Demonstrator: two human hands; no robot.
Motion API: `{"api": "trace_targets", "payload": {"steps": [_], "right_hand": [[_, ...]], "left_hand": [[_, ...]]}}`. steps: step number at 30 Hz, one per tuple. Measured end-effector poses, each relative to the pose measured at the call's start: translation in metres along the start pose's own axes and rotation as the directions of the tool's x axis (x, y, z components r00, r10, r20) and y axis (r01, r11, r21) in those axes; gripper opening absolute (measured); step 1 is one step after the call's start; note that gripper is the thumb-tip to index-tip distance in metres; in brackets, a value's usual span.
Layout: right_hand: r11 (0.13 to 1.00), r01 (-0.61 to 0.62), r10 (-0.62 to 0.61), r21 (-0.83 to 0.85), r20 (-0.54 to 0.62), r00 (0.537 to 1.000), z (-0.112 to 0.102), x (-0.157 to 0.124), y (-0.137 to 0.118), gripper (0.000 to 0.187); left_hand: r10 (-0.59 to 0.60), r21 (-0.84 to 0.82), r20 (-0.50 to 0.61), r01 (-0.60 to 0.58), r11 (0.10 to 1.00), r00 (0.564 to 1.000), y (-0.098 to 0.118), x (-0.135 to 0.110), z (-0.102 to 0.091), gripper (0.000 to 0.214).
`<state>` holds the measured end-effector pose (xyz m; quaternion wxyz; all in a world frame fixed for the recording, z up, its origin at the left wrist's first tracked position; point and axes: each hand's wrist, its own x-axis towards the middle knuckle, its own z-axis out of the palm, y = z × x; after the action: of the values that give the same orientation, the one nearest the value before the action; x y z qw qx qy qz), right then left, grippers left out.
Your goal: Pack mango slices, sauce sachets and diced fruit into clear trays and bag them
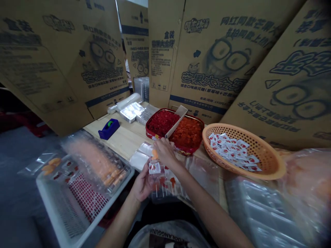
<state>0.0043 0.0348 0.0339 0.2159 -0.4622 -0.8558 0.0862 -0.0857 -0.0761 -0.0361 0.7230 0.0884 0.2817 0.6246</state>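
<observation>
L hand [142, 184] grips pack [156, 171], prob. to steady it w/ R hand [163, 151] at orange sweet [154, 154], grip unclear.

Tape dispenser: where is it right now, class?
In the head view, the tape dispenser is left of centre on the table, beyond the white basket, left of the red tin.
</observation>
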Motion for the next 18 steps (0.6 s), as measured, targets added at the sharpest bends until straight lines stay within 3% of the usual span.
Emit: {"api": "trace_targets", "payload": {"steps": [4,7,10,13,14,15,16,18], "right_hand": [[0.998,0.027,-0.027,-0.053,-0.006,1.000,0.022,0.005,-0.010,0.030],[1.000,0.004,-0.004,-0.009,0.013,1.000,0.027,0.006,-0.008,0.027],[0.968,-0.141,0.143,0.207,0.008,0.990,0.019,0.000,0.002,0.023],[0.893,-0.282,0.303,0.350,-0.004,0.953,0.003,-0.017,0.020,0.032],[0.845,-0.316,0.331,0.431,0.042,0.943,-0.002,-0.025,0.027,0.032],[0.750,-0.362,0.345,0.553,0.140,0.928,-0.006,-0.035,0.033,0.031],[0.576,-0.428,0.338,0.697,0.274,0.900,-0.010,-0.045,0.040,0.030],[0.068,-0.557,0.251,0.828,0.526,0.813,-0.014,-0.065,0.051,0.025]], "left_hand": [[0.032,0.043,0.048,-0.034,0.998,0.998,-0.005,-0.001,0.002,0.060],[0.038,0.102,0.043,-0.042,0.994,0.998,-0.006,-0.003,0.003,0.076],[0.032,0.134,-0.015,-0.030,0.990,0.999,-0.002,-0.003,0.003,0.078],[0.029,0.144,-0.037,-0.023,0.989,0.999,0.002,-0.003,0.004,0.073],[0.028,0.142,-0.019,-0.025,0.990,0.999,0.003,-0.003,0.006,0.072],[0.028,0.144,0.007,-0.029,0.989,1.000,0.004,-0.002,0.008,0.071],[0.024,0.158,0.038,-0.030,0.987,0.999,0.005,-0.002,0.011,0.070],[0.003,0.256,0.117,-0.033,0.966,0.993,0.008,0.003,0.019,0.063]]}}
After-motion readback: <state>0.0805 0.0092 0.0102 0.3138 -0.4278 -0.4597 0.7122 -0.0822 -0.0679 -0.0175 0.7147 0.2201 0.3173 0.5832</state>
